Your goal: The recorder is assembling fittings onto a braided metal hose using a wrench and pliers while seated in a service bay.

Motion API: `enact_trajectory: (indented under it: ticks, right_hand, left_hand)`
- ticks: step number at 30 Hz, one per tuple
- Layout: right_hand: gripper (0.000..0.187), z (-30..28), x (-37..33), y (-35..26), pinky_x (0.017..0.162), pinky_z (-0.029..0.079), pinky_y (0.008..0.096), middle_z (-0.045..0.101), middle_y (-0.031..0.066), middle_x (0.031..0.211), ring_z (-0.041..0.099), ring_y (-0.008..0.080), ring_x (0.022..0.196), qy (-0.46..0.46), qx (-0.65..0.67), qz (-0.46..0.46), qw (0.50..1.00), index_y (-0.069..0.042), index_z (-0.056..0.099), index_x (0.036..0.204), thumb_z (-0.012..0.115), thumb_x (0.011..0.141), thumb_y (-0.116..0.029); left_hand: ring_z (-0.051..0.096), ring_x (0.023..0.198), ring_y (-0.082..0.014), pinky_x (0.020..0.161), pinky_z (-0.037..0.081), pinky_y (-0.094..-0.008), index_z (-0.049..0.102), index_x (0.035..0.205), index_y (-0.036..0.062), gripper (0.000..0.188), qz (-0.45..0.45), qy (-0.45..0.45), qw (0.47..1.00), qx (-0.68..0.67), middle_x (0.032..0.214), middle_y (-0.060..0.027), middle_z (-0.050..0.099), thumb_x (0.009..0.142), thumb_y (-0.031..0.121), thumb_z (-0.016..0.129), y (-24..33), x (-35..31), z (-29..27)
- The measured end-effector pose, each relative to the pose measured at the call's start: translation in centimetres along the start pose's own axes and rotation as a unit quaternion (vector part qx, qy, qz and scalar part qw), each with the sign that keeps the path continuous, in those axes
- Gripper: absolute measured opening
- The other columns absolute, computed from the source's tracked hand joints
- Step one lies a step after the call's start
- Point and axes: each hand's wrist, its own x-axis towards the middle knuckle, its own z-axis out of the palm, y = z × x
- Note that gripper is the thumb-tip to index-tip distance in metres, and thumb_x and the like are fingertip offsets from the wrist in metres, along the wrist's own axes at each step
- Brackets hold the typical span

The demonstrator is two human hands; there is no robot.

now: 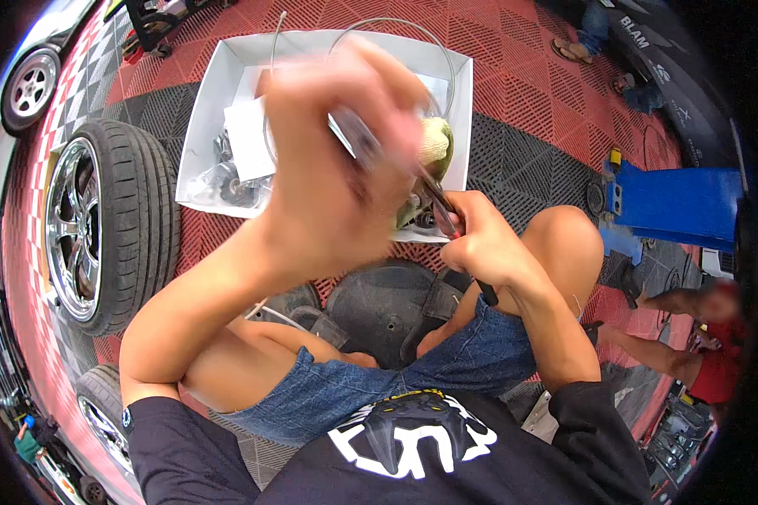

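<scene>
My left hand [345,151] is raised close in front of me, smeared by motion. Its fingers curl around a shiny metal piece [355,139] whose kind I cannot make out. Lower and to the right, my right hand [484,240] is closed around a slim dark tool [437,202], which slants up toward the left hand. A black end [487,292] shows below that fist. Behind the hands, a pale yellow-green cloth-like thing [435,141] is partly hidden. A thin grey cable [434,40] loops over the white box [200,126] beyond.
Inside the box are bagged metal parts [236,185] and a white card [246,135]. A wheel with a tyre [139,223] stands at left, another wheel [101,412] behind it. A black rounded pad [379,303] lies between my legs. At right are a blue metal beam [678,202] and another person [716,353].
</scene>
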Motion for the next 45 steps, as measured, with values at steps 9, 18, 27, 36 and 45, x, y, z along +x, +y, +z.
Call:
enact_trajectory:
  ticks: [9,18,27,36,45]
  right_hand:
    - [0.025,-0.7,-0.3,0.5,0.052,0.022,0.0269,0.029,-0.005,0.066,0.027,0.007,0.062,-0.022,-0.033,-0.089,0.995,-0.007,0.037,0.07,0.057,0.055,-0.003]
    - [0.057,-1.1,-0.8,2.3,0.065,0.041,0.0292,0.047,0.0062,0.078,0.045,0.0168,0.071,-0.073,-0.056,-0.147,0.985,0.009,0.054,0.113,0.059,0.058,-0.005]
    - [0.069,-0.5,-1.2,0.8,0.073,0.042,0.0249,0.049,0.0044,0.089,0.046,0.0128,0.082,-0.14,-0.013,-0.1,0.985,0.012,0.049,0.123,0.055,0.057,-0.005]
    - [0.074,0.3,-1.7,1.0,0.097,0.042,0.0356,0.058,0.0247,0.109,0.056,0.0343,0.105,-0.05,-0.168,-0.107,0.979,0.012,0.046,0.129,0.058,0.059,-0.007]
    - [0.031,1.3,-1.4,-0.6,0.061,0.025,0.0257,0.031,-0.0017,0.076,0.031,0.0105,0.072,-0.076,-0.074,-0.044,0.993,-0.005,0.04,0.078,0.055,0.051,-0.009]
  left_hand:
    - [0.055,0.06,-0.0112,0.052,0.037,-0.0207,0.034,0.112,0.0064,0.019,-0.11,0.103,0.987,-0.063,0.098,-0.0133,0.054,0.108,0.025,0.035,0.1,0.3,-2.0]
    - [0.052,0.059,-0.0109,0.054,0.041,-0.0217,0.039,0.1,0.0088,0.014,-0.311,0.213,0.903,-0.206,0.09,-0.0032,0.051,0.107,0.022,0.038,-1.5,0.5,-3.0]
    - [0.046,0.054,-0.0095,0.054,0.038,-0.0225,0.042,0.104,0.0041,0.018,-0.359,0.181,0.909,-0.106,0.06,-0.0045,0.052,0.106,0.021,0.04,0.7,1.8,-2.9]
    - [0.043,0.053,-0.0067,0.051,0.038,-0.0226,0.04,0.104,0.0043,0.014,-0.283,0.184,0.934,-0.116,0.063,-0.0009,0.045,0.106,0.018,0.04,0.5,1.1,-2.1]
    - [0.041,0.052,-0.0044,0.047,0.036,-0.0216,0.038,0.104,0.0064,0.011,-0.319,0.188,0.921,-0.122,0.066,0.0023,0.041,0.106,0.016,0.044,1.5,1.4,-1.5]
